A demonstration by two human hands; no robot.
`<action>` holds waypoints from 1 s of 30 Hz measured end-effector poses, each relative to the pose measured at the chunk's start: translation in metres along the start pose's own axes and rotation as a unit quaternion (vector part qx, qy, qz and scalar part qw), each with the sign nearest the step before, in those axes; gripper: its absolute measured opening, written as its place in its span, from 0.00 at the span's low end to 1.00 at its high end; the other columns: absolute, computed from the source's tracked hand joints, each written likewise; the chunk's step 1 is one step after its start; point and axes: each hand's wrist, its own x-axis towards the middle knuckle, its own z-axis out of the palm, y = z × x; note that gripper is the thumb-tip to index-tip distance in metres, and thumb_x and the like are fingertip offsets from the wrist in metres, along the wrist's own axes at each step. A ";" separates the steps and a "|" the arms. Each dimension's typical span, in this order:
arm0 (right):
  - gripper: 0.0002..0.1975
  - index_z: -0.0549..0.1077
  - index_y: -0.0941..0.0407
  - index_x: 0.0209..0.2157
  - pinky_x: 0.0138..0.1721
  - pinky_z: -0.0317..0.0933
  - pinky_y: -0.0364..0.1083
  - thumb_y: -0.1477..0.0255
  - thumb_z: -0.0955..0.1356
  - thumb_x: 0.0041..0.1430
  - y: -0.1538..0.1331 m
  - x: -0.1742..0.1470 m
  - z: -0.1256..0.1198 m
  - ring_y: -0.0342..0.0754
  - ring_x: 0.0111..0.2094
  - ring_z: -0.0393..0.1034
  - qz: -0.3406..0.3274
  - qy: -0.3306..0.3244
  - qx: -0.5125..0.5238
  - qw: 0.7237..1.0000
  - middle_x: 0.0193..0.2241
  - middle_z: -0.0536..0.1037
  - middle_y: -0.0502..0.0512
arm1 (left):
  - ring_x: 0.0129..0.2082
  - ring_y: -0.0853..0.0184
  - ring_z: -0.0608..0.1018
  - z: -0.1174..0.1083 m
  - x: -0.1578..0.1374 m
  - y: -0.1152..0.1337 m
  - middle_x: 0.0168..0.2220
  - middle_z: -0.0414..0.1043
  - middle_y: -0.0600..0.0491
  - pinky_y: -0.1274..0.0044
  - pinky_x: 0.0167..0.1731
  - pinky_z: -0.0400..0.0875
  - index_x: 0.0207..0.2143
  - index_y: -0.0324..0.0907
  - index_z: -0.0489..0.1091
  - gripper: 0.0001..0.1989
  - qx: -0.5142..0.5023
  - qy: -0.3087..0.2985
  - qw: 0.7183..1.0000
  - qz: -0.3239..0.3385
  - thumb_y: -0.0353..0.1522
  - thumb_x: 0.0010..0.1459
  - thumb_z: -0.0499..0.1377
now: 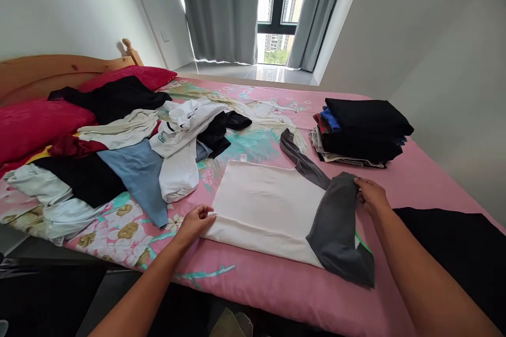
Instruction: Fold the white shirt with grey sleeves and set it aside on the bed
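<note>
A white shirt (269, 195) with dark grey sleeves lies spread on the bed, its hem toward the left and its collar end toward the right. One grey sleeve (304, 163) stretches out toward the far side; the near grey part (340, 226) is folded over at the right, with a bit of green edging showing. My left hand (200, 219) pinches the shirt's near left corner at the hem. At the right end, my right hand (370, 194) has its fingers closed on the grey shoulder fabric.
A stack of folded clothes (359, 131) stands at the back right. Loose garments (134, 168) lie heaped on the left, by red pillows (43, 126) and a wooden headboard (55, 73). Black cloth (454, 247) lies at the right edge. The bed's front edge (253, 295) is close to me.
</note>
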 end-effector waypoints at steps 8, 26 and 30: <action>0.08 0.60 0.52 0.34 0.15 0.42 0.41 0.65 0.63 0.55 -0.080 -0.022 -0.045 0.37 0.14 0.46 -0.083 -0.007 0.134 0.987 0.18 0.53 0.41 | 0.25 0.71 0.68 0.003 -0.008 0.004 0.24 0.62 0.59 0.81 0.25 0.61 0.38 0.41 0.67 0.23 0.001 0.053 0.991 0.119 0.43 0.42 0.64; 0.23 0.67 0.56 0.36 0.13 0.40 0.37 0.51 0.67 0.50 0.025 -0.147 -0.084 0.35 0.15 0.48 0.133 -0.244 -0.112 0.954 0.18 0.60 0.43 | 0.39 0.60 0.75 -0.010 -0.002 0.008 0.37 0.74 0.49 0.74 0.36 0.70 0.48 0.39 0.67 0.35 0.170 0.000 0.983 0.073 0.45 0.38 0.65; 0.26 0.64 0.56 0.44 0.13 0.42 0.37 0.55 0.70 0.48 0.047 -0.167 -0.091 0.36 0.15 0.50 0.128 -0.298 -0.069 0.943 0.17 0.57 0.40 | 0.37 0.60 0.76 -0.013 -0.013 0.016 0.38 0.74 0.47 0.77 0.30 0.70 0.49 0.39 0.66 0.38 0.188 -0.011 0.981 0.046 0.46 0.36 0.66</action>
